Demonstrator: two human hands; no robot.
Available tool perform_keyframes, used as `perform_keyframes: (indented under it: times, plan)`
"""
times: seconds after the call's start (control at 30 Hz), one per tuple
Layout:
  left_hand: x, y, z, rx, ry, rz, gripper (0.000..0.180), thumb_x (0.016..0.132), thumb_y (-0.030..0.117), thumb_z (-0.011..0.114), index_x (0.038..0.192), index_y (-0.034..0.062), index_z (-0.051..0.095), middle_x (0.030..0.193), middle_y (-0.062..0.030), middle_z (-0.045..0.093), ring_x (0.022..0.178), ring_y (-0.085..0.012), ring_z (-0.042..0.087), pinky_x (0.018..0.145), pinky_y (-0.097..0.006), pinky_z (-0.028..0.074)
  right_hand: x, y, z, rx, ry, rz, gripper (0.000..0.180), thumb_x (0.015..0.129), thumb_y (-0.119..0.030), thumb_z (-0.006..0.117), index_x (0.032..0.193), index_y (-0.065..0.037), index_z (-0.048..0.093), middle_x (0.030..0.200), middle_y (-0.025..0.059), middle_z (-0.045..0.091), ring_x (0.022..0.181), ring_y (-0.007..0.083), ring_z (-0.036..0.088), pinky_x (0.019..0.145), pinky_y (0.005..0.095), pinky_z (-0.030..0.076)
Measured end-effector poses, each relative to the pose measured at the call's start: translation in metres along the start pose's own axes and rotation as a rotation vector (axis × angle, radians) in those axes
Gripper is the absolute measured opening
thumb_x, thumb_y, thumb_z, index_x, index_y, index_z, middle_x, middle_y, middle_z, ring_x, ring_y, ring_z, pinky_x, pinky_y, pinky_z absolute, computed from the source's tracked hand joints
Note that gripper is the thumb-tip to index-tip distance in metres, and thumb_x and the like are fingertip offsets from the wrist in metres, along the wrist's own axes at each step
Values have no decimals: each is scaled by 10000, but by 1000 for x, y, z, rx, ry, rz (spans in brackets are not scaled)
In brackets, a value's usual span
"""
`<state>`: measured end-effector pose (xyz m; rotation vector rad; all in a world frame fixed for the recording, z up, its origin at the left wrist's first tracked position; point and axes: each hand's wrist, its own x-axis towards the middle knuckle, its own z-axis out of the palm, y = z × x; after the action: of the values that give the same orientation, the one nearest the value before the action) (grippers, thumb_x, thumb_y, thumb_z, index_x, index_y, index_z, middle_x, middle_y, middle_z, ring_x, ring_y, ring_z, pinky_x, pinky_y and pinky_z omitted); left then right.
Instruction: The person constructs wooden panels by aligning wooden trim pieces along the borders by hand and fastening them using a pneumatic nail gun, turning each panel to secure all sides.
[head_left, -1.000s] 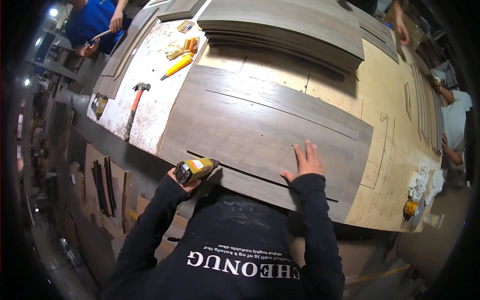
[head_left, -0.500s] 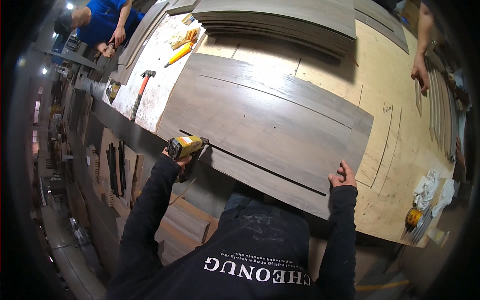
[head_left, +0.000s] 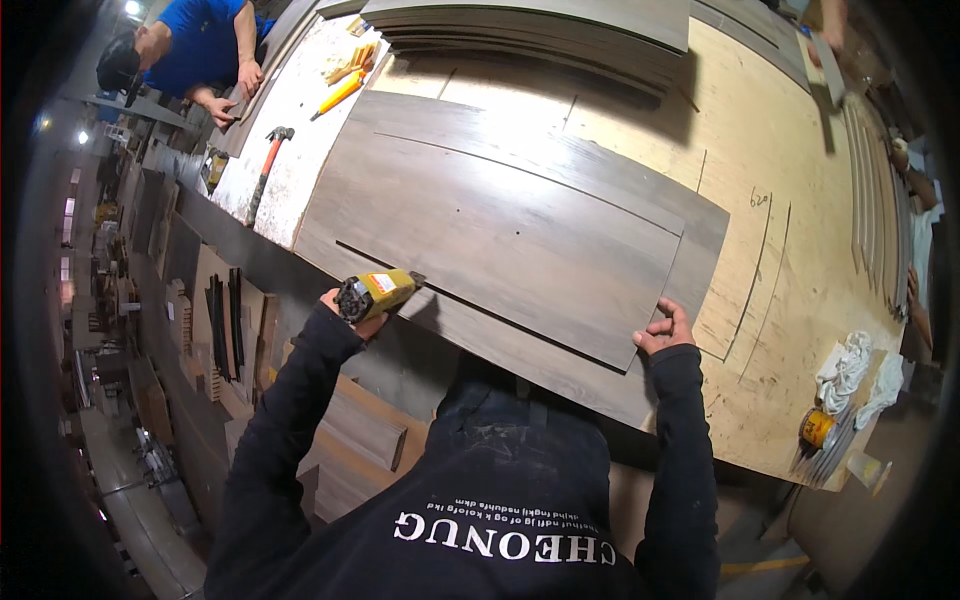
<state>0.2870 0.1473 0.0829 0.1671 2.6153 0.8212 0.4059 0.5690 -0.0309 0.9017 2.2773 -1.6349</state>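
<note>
A yellow-and-black nail gun (head_left: 382, 293) is gripped in my left hand (head_left: 366, 322), its nose over the near edge of a grey wood-grain panel (head_left: 520, 270). Most of the fingers on that hand are hidden behind the tool. The panel lies flat on the bench, with a long dark slot (head_left: 480, 308) along its near side and thinner lines along the far side and right end. My right hand (head_left: 668, 328) rests at the panel's right end by the slot's end, its thumb and fingers apart and nothing held.
Beyond the panel stands a stack of grey boards (head_left: 530, 30). A claw hammer (head_left: 265, 172) and an orange-yellow knife-like tool (head_left: 340, 95) lie at left. White cloth (head_left: 848, 370) and a yellow tin (head_left: 816, 428) sit at right. A person in blue (head_left: 200, 45) works at far left.
The nail gun has moved slightly right along the panel's near edge. My right hand stays by the panel's right end. The person in blue has lowered their hands; another person's hand now carries a board.
</note>
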Motion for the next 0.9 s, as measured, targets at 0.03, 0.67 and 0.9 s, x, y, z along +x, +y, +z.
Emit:
perform_keyframes:
  times: [0.03, 0.67, 0.9]
  plan:
    - [-1, 6, 6, -33, -43, -64, 347, 641, 178, 697, 927, 12, 593, 833, -111, 631, 781, -207, 621, 717, -301, 486, 1, 2, 0, 0, -1, 3, 660, 616, 9, 684, 1199, -69, 386, 749, 16, 464, 633, 84, 466, 614, 216, 438]
    - [4, 34, 31, 138, -135, 49, 399, 626, 102, 680, 990, 6, 548, 907, -116, 613, 831, -210, 606, 768, -303, 480, 0, -4, -1, -41, -12, -17, 644, 606, -100, 721, 1171, -80, 414, 721, 35, 550, 592, 110, 541, 604, 256, 469]
    - [3, 46, 32, 188, -137, 134, 317, 636, 228, 670, 888, 43, 618, 763, -122, 630, 720, -241, 624, 657, -310, 501, 2, -2, -1, -40, -13, -12, 642, 608, -46, 718, 1169, -73, 407, 717, 32, 523, 586, 85, 507, 582, 230, 458]
